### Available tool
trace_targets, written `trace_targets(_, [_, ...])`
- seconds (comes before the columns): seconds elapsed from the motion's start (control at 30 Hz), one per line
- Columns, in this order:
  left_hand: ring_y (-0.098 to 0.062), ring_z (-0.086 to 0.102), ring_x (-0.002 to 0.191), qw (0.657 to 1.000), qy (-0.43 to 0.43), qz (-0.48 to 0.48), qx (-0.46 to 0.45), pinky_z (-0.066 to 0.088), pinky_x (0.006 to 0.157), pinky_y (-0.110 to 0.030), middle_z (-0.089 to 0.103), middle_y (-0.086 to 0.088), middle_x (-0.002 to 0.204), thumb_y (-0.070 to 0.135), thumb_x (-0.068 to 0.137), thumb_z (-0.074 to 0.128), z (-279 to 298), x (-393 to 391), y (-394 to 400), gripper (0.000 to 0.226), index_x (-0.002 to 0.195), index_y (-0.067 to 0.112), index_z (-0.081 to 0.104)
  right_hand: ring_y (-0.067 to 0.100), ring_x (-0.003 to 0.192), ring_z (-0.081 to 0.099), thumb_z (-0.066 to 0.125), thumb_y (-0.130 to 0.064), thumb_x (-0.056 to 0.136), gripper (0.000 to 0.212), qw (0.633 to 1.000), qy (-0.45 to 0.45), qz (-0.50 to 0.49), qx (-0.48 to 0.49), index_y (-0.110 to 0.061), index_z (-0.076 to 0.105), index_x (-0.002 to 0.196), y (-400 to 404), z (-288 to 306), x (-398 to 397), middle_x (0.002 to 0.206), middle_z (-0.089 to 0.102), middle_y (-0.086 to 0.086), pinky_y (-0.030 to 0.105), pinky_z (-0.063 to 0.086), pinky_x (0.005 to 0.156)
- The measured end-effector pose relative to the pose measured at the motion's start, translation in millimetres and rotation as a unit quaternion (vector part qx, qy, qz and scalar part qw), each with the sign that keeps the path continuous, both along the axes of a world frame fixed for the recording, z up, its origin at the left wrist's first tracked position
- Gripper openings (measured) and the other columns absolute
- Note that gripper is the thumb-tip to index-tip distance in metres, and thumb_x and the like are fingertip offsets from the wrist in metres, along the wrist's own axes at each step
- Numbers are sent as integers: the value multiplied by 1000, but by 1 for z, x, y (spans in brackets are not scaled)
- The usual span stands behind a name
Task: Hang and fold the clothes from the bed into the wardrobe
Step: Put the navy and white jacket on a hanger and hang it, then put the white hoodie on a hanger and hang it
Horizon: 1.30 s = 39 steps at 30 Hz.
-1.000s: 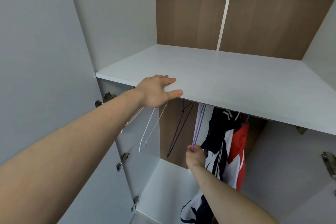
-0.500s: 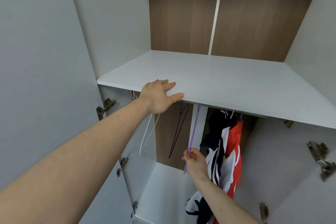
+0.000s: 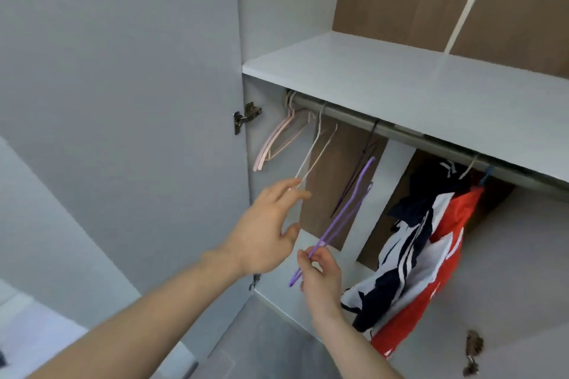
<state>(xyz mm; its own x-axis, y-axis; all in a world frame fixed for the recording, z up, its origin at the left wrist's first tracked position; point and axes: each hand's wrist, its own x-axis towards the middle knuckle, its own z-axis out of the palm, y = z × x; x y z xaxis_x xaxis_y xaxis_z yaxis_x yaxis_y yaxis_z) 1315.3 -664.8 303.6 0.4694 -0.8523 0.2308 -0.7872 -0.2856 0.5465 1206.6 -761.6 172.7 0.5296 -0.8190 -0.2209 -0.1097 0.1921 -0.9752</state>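
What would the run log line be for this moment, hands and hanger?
right hand: pinching purple hanger, off the rail | left hand: open, empty, near white hanger | clothes: hanging right

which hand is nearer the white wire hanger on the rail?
Left. The left hand has its fingertips at the lower end of the white wire hanger; whether they touch is unclear. The right hand is lower and to the right, gripping the purple plastic hanger.

home bedroom, wardrobe (image 3: 400, 83), hung clothes (image 3: 425, 243)
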Motion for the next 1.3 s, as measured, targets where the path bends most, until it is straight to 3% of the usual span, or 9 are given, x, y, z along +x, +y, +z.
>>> trace_targets(0.13, [-11, 36, 146, 984, 93, 133, 77, 32, 114, -21, 25, 17, 165, 18, 99, 62, -54, -6, 96, 44, 139, 33, 55, 16, 61, 50, 76, -9, 91, 26, 998, -28, 33, 40, -17, 58, 73, 39, -4, 1, 74, 64, -9, 29, 41, 59])
trace_targets(0.23, [-3, 57, 114, 959, 135, 233, 85, 38, 89, -7, 29, 26, 159, 26, 99, 63, -79, -28, 164, 37, 133, 41, 57, 10, 52, 48, 80, -9, 88, 24, 991, -40, 95, 89, -10, 58, 78, 70, -9, 3, 62, 62, -10, 20, 38, 46])
trace_targets(0.3, [-1, 61, 101, 938, 162, 296, 84, 44, 88, -14, 30, 31, 156, 30, 98, 65, -89, -51, 205, 35, 129, 45, 57, 9, 52, 50, 82, -11, 87, 24, 984, -30, 136, 110, -9, 59, 80, 95, -14, 5, 63, 64, -8, 18, 40, 46])
trace_targets(0.4, [-12, 67, 103, 899, 200, 380, 82, 48, 100, -29, 33, 35, 152, 34, 98, 65, -97, -91, 264, 33, 128, 47, 57, 7, 55, 55, 81, -11, 88, 20, 974, -10, 191, 123, -6, 62, 83, 138, -26, 0, 65, 65, -8, 17, 45, 48])
trace_targets(0.5, [4, 56, 119, 859, 209, 463, 67, 46, 103, -27, 45, 34, 142, 34, 98, 66, -99, -139, 318, 33, 129, 43, 60, 11, 54, 59, 77, -10, 91, 19, 951, 19, 288, 114, -4, 60, 83, 181, -36, -13, 64, 67, 0, 18, 49, 52])
trace_targets(0.67, [2, 54, 120, 762, 237, 601, 48, 47, 102, -26, 54, 27, 131, 33, 97, 67, -95, -240, 395, 33, 129, 41, 60, 22, 46, 59, 61, 6, 91, 18, 860, 81, 497, 84, -3, 56, 78, 248, -47, -46, 55, 58, 6, 37, 53, 55])
trace_targets(0.97, [8, 52, 123, 580, 236, 778, -49, 46, 104, -23, 56, 29, 129, 41, 98, 66, -88, -475, 478, 29, 125, 48, 58, 15, 49, 55, 60, 4, 94, 19, 634, 178, 748, 79, -7, 56, 79, 373, 0, -121, 59, 54, 5, 28, 56, 53])
trace_targets(1.17, [6, 54, 122, 461, 231, 851, -101, 49, 101, -24, 56, 30, 129, 43, 95, 69, -95, -651, 492, 29, 120, 51, 58, 19, 62, 63, 69, -21, 97, 24, 413, 177, 893, 8, -9, 61, 78, 457, 38, -220, 73, 59, 9, 26, 50, 52])
trace_targets(1.3, [6, 55, 119, 394, 210, 887, -117, 48, 93, -18, 56, 28, 131, 41, 94, 71, -99, -755, 486, 30, 121, 49, 59, 18, 73, 68, 61, -35, 104, 35, 209, 124, 969, -47, -16, 63, 75, 506, 57, -294, 75, 63, 5, 29, 54, 60])
